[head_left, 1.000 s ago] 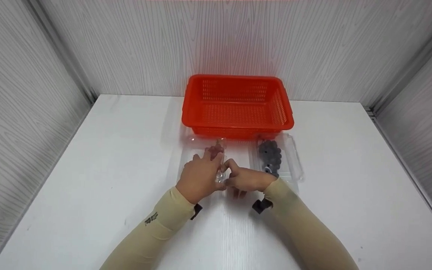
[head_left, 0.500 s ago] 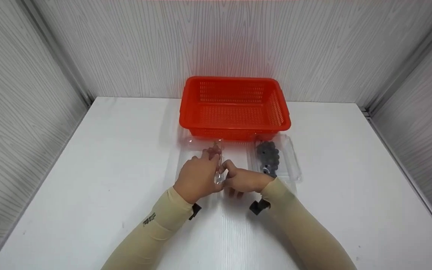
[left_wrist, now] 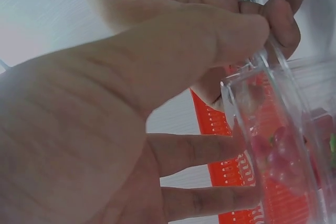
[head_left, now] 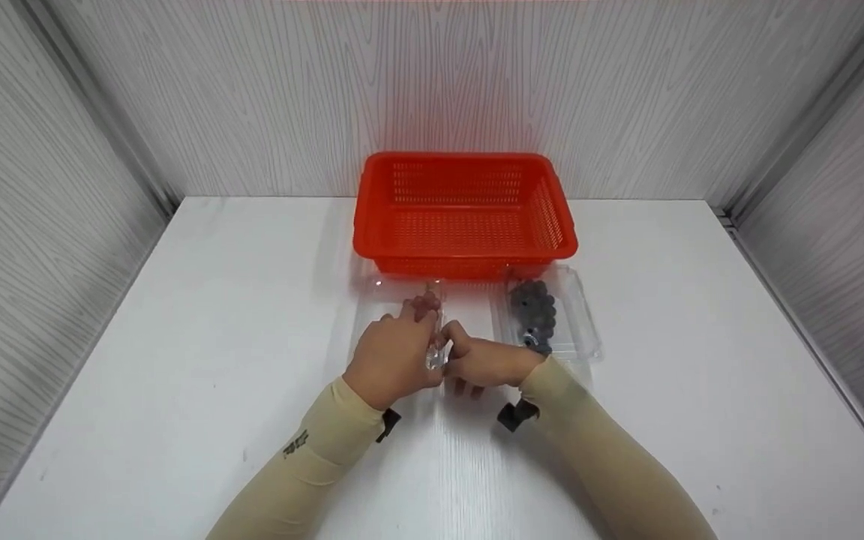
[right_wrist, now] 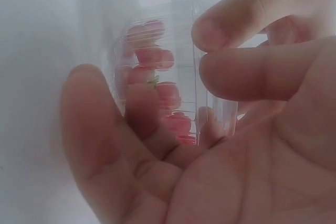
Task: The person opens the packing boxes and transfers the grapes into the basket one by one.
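A clear plastic box (head_left: 436,357) with a bunch of red grapes (head_left: 427,303) inside lies in front of the basket. My left hand (head_left: 389,358) grips it from the left, fingers spread over its top and thumb at the near corner of the rim. From the right, my right hand (head_left: 488,361) pinches the rim at the same corner. In the right wrist view, its thumb (right_wrist: 252,73) presses the rim beside the left thumb (right_wrist: 218,30), with the other fingers curled low by the box wall. The grapes (right_wrist: 152,59) show through the plastic there.
Just behind the box stands a red perforated basket (head_left: 466,259). To the right, a second clear box (head_left: 574,315) holds a bunch of dark grapes (head_left: 533,311), near the right forearm. White panels (head_left: 447,90) wall the table at the back and sides.
Both hands keep their hold at the box's near corner, with only slight finger movement. The whole scene shifts a little leftward in the head view.
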Available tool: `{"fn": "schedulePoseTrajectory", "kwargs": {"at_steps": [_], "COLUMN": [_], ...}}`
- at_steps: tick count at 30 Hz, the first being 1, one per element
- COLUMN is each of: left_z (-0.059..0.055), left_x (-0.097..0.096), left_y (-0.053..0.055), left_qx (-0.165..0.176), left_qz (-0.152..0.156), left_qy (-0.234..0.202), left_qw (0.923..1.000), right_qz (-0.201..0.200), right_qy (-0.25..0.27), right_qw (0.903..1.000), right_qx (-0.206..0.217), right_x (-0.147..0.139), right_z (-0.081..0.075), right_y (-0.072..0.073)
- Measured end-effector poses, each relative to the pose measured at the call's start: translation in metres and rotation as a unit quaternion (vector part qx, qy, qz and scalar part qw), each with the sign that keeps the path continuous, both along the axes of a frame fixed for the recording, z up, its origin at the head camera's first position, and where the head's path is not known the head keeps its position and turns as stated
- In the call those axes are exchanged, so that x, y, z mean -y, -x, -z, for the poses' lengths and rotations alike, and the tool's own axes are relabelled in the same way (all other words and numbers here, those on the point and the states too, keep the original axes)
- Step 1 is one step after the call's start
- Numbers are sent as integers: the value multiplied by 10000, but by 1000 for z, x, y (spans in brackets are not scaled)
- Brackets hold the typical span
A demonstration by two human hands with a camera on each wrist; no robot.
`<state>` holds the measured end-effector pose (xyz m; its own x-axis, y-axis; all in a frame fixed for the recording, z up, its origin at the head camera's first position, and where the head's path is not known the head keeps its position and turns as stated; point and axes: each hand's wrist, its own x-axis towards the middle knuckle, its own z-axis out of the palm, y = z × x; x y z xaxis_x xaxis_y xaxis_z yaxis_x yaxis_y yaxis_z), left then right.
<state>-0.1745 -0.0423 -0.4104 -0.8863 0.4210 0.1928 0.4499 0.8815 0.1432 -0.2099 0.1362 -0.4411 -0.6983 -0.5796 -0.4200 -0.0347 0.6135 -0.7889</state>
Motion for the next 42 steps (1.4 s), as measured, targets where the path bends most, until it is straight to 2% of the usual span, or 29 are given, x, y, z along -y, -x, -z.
{"fn": "schedulePoseTrajectory", "kwargs": {"at_steps": [5,12,15,22,32,37,42], "left_z": [-3,-7,-7,-4,-3,-4,-3], "left_x": [2,4,4,2,3,4,0], "left_y": [1,2,1,2,1,-1,-3], "left_qx": [-27,475,539,505,72,93,115], "left_qz": [23,-78,-78,-80,-20,1,-133], "left_qy": [-73,-54,-66,-89,-27,-90,44], "left_qw": [10000,9988,9985,9987,10000,9999,9998], "right_qz": [-24,341,350,254,263,237,169], "right_qy": [-13,222,236,98,-115,-102,61], "right_qw": [9999,9985,9983,9988,9988,9991,9993], "right_qx": [-115,-362,-395,-406,-395,-333,-325], "right_x": [-1,-5,-6,-6,-1,0,-1], "right_z": [1,0,-1,-1,-1,-1,0], "right_y": [2,7,7,6,4,4,3]}}
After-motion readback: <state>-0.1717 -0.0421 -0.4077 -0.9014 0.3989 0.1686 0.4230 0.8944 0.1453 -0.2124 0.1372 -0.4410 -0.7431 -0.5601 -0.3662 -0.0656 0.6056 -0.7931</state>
